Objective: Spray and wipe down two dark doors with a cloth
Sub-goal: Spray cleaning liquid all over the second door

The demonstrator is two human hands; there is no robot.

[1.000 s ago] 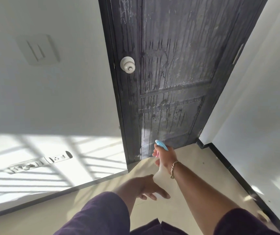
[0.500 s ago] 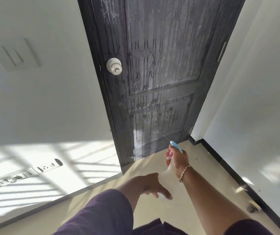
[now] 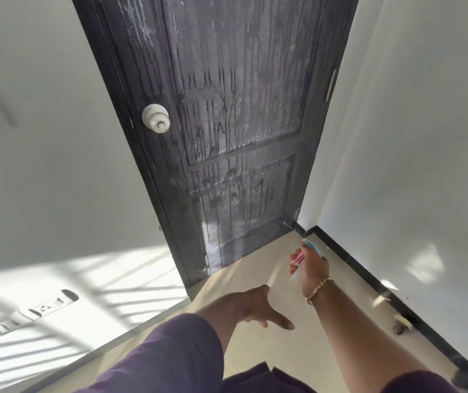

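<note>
A dark panelled door [image 3: 238, 114] fills the upper middle, streaked with wet drips down both panels, with a white round knob [image 3: 156, 118] on its left side. My right hand [image 3: 310, 265] is low near the door's bottom right corner, shut on a spray bottle [image 3: 309, 248] with a blue head and pink trigger, nozzle towards the door's foot. The bottle's body is mostly hidden by my hand. My left hand [image 3: 251, 307] hangs below the door with fingers spread and nothing in it. No cloth is in view.
White walls flank the door, with a black skirting board [image 3: 368, 276] along the right wall. A socket strip [image 3: 45, 306] sits low on the sunlit left wall. A small doorstop [image 3: 401, 324] is on the beige floor at the right skirting.
My right hand has carried the spray bottle rightward along the bottom of the door towards its right corner. The view shifted slightly; my left hand stays about where it was.
</note>
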